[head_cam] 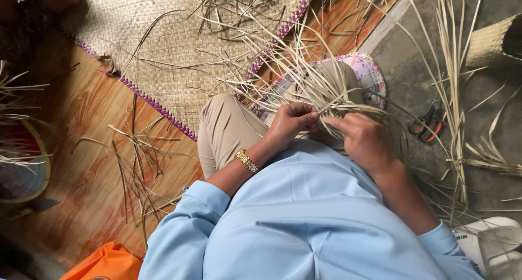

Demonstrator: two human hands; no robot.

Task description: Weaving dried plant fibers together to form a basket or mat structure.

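My left hand (291,122), with a gold bracelet (247,161) on its wrist, pinches thin dried leaf strips (321,84) over my lap. My right hand (365,141) grips the same bundle of strips just to the right, so the fingertips of both hands nearly meet. The pale strips fan upward and outward from my hands across my beige-trousered knee (228,127). My light blue sleeves fill the lower part of the view. Where the strips cross under my fingers is hidden.
A woven mat (163,35) with purple edging lies on the wooden floor ahead. Under the strips sits a colourful round woven piece (372,76). To the right are scissors (427,125), a woven basket (492,40), loose strips (136,165), an orange bag (106,263) and a white sandal (489,239).
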